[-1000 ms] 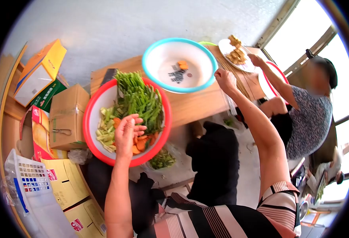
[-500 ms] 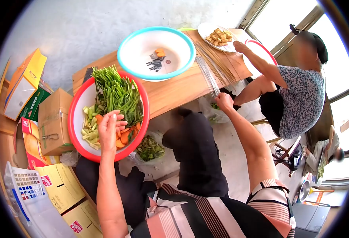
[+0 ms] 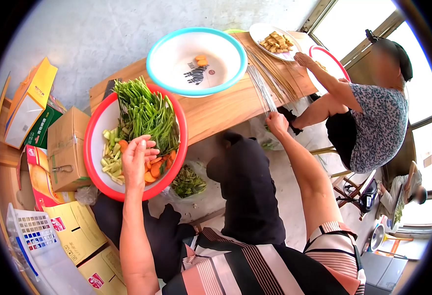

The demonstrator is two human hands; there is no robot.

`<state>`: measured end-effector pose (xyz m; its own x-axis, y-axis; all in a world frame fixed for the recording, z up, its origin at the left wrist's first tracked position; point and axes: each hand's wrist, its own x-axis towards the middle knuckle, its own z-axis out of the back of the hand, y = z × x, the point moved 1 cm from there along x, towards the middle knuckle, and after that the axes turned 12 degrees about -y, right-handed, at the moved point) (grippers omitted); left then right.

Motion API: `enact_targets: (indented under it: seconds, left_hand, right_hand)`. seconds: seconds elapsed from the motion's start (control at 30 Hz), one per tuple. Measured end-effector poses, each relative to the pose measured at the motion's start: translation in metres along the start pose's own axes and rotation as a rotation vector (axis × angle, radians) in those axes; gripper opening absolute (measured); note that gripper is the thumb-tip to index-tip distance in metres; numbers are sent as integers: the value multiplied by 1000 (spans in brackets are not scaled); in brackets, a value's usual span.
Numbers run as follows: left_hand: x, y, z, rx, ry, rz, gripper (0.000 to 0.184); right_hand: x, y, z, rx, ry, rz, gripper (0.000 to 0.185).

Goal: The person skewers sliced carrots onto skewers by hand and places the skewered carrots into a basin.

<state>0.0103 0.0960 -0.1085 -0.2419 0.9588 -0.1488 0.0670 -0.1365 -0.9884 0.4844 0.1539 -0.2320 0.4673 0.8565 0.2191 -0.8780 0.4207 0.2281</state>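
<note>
My left hand (image 3: 138, 158) hovers over the red-rimmed basin (image 3: 94, 169), palm partly up, its fingers loosely bent and apart with nothing visible in them. Inside the basin lie long green leafy stems (image 3: 144, 113), pale green cut pieces (image 3: 112, 156) and orange carrot slices (image 3: 154, 169). At the table's front edge, my right hand (image 3: 277, 125) is closed around the near ends of thin metal skewers (image 3: 261, 89); how many it grips cannot be made out. Bamboo skewers (image 3: 272, 73) lie beside them on the wooden table (image 3: 208, 115).
A blue-rimmed basin (image 3: 169, 66) holds a few orange slices. Farther right are a white plate (image 3: 259, 30) of tan cut pieces and another red-rimmed basin (image 3: 346, 73), with a seated co-worker (image 3: 378, 118) there. Cardboard boxes (image 3: 67, 147) stand left; bagged greens (image 3: 189, 182) lie below the table.
The view has shifted slightly, so the table's things appear a little farther right. Both hands keep nearly the same pose, the right one still at the metal skewers.
</note>
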Motion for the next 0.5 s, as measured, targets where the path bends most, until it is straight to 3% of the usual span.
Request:
enact_targets:
  seconds: [0.17,0.23,0.27,0.37,0.43,0.5]
  left_hand:
    - [0,-1,1,-21,6,-8,29]
    - [-1,-2,1,-25,7,-19,29]
    - [-2,-3,2,-25,7,-24,29]
    - [-3,-3,4,-46,12,-26,29]
    - [-5,-5,4,-73,12,-25,29]
    - [-7,-8,6,-100,15,-26,28]
  right_hand:
    - [-4,13,30,454,223,-89,20]
    - [-12,25,53,1390,712,-704,16]
    - [-21,44,79,1541,680,-837,15]
    - [-40,69,132,1808,578,-776,15]
    - [-56,86,156,1821,545,-725,15]
    - [-73,99,171,1805,644,-488,15]
